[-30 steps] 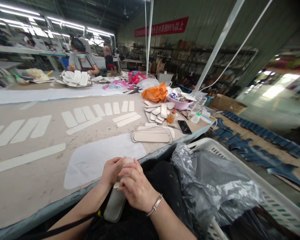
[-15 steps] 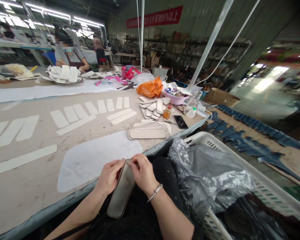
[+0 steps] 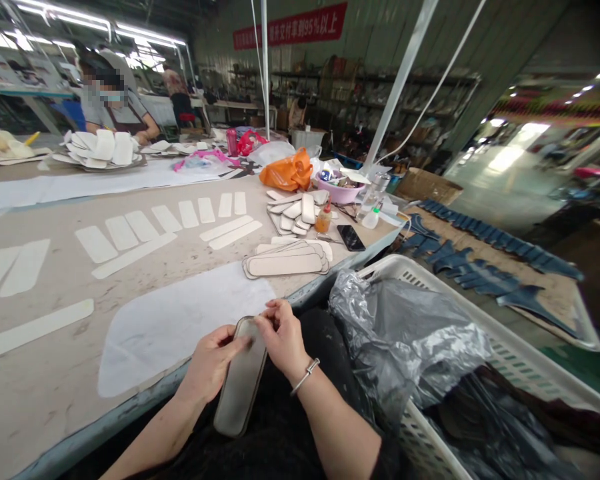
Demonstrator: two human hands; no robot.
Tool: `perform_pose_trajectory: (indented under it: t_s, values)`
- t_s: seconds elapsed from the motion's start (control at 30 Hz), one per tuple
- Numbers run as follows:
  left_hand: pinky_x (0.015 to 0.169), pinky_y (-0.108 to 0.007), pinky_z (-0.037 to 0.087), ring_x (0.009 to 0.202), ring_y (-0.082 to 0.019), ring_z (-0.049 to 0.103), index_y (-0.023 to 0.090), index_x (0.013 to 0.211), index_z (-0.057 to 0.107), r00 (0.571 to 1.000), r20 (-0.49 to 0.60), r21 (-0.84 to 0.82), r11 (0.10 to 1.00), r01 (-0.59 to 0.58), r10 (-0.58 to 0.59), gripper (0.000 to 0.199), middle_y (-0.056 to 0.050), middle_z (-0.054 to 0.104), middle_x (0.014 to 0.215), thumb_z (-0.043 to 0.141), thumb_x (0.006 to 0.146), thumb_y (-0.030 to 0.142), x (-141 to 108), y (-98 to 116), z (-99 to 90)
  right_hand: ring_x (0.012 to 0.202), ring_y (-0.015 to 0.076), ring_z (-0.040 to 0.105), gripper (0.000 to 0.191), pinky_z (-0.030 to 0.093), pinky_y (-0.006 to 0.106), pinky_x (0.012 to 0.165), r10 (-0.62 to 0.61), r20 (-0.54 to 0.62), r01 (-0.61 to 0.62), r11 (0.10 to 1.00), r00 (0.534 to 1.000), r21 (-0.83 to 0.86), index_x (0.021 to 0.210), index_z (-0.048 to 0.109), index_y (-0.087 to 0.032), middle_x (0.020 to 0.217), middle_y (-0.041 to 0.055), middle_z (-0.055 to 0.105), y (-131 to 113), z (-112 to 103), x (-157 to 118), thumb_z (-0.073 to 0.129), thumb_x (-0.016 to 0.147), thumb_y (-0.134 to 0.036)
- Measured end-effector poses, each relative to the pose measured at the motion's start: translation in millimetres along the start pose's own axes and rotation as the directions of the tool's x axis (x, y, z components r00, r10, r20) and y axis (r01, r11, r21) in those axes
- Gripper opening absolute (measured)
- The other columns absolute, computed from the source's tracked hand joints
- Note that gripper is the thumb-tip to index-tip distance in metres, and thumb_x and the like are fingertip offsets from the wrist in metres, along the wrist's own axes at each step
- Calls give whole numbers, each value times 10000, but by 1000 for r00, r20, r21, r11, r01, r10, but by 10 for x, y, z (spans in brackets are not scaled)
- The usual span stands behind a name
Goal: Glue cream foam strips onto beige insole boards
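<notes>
A long grey piece with rounded ends [image 3: 239, 393] is held tilted above my lap, at the table's near edge. My left hand [image 3: 211, 363] grips its left side, thumb across the upper face. At its upper right edge, my right hand [image 3: 284, 337] pinches with thumb and fingers; a bracelet is on that wrist. Beyond the hands lies a stack of similar long pieces [image 3: 286, 265]. A translucent white sheet [image 3: 175, 327] is on the table left of the hands. Rows of pale strips [image 3: 96, 244] lie further left.
A white basket [image 3: 415, 270] holding a grey plastic bag [image 3: 410, 340] stands at my right. On the table are a phone [image 3: 351, 238], a glue bottle [image 3: 323, 220], an orange bag [image 3: 287, 171] and a purple basin [image 3: 341, 192]. A person [image 3: 117, 110] sits across the table.
The view has turned slightly right, so the surroundings appear further left. My left thumb has moved down onto the piece's face. My right hand still pinches the upper edge.
</notes>
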State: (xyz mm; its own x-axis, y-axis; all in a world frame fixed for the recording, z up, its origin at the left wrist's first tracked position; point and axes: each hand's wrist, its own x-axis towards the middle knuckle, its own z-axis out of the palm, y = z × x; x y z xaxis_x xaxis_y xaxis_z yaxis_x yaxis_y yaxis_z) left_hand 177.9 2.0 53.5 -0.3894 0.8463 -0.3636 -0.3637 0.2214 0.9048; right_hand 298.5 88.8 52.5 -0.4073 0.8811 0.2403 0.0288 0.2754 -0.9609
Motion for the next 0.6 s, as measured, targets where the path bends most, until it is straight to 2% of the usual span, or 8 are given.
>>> perform_pose_trajectory:
  t_s: [0.07, 0.17, 0.23, 0.3, 0.37, 0.43, 0.5, 0.6]
  values:
    - [544, -251, 445, 549, -142, 563, 149, 722, 635, 1000, -23, -33, 999, 14, -15, 274, 3, 632, 611, 785, 585, 333, 8, 11, -11, 723, 133, 611, 303, 496, 260, 679, 33, -4, -32, 985, 999, 171, 1131, 482, -177, 871, 36, 643, 38, -33, 32, 495, 887, -356]
    - [539, -261, 446, 538, -148, 566, 152, 693, 628, 999, -40, -49, 999, 20, -22, 271, -1, 633, 593, 794, 561, 321, 15, 29, -33, 774, 144, 628, 342, 508, 275, 718, 84, -3, -80, 957, 996, 279, 1078, 559, -162, 938, 75, 640, 75, -103, 69, 364, 945, -410]
    - [532, -256, 439, 524, -143, 557, 153, 671, 621, 998, -55, -38, 999, 17, -19, 267, 5, 623, 574, 795, 554, 319, 24, 20, -44, 786, 147, 618, 354, 502, 270, 728, 59, 40, -67, 971, 997, 229, 1069, 596, -170, 922, 63, 641, 73, -137, 71, 393, 933, -426]
    - [527, -248, 428, 520, -138, 550, 153, 665, 618, 998, -56, -19, 1000, 12, -13, 265, 11, 612, 563, 792, 557, 321, 37, -5, -44, 781, 147, 601, 310, 485, 254, 722, -10, 116, -4, 992, 993, 125, 1052, 630, -188, 891, 40, 647, 47, -144, 58, 494, 887, -412]
    - [534, -244, 423, 534, -139, 552, 152, 688, 623, 999, -36, 1, 1000, 4, -4, 260, 10, 613, 578, 782, 573, 324, 50, -29, -35, 726, 137, 578, 235, 460, 236, 688, -51, 170, 48, 999, 984, 18, 935, 676, -196, 801, 13, 643, 13, -126, 44, 554, 850, -379]
    - [550, -250, 427, 568, -152, 565, 151, 740, 636, 1000, 19, 41, 999, 4, -4, 258, -2, 627, 622, 758, 609, 336, 52, -31, -23, 662, 126, 550, 211, 432, 223, 644, -40, 152, 47, 998, 988, -46, 811, 688, -192, 706, -6, 620, -13, -99, 46, 554, 846, -351]
    - [579, -265, 440, 632, -183, 592, 152, 840, 653, 991, 131, 107, 994, 28, -42, 287, -23, 650, 690, 732, 644, 346, 36, -1, -22, 617, 116, 519, 233, 399, 212, 594, 6, 85, 0, 998, 996, -64, 744, 676, -184, 644, -19, 587, -13, -80, 72, 539, 848, -342]
    - [622, -288, 455, 723, -230, 618, 162, 994, 650, 943, 294, 252, 964, 81, -156, 388, -51, 679, 800, 717, 658, 345, -22, 92, -85, 555, 102, 449, 270, 338, 203, 521, 102, -13, -103, 993, 995, -55, 674, 637, -172, 568, -41, 502, 56, -67, 155, 548, 828, -376]
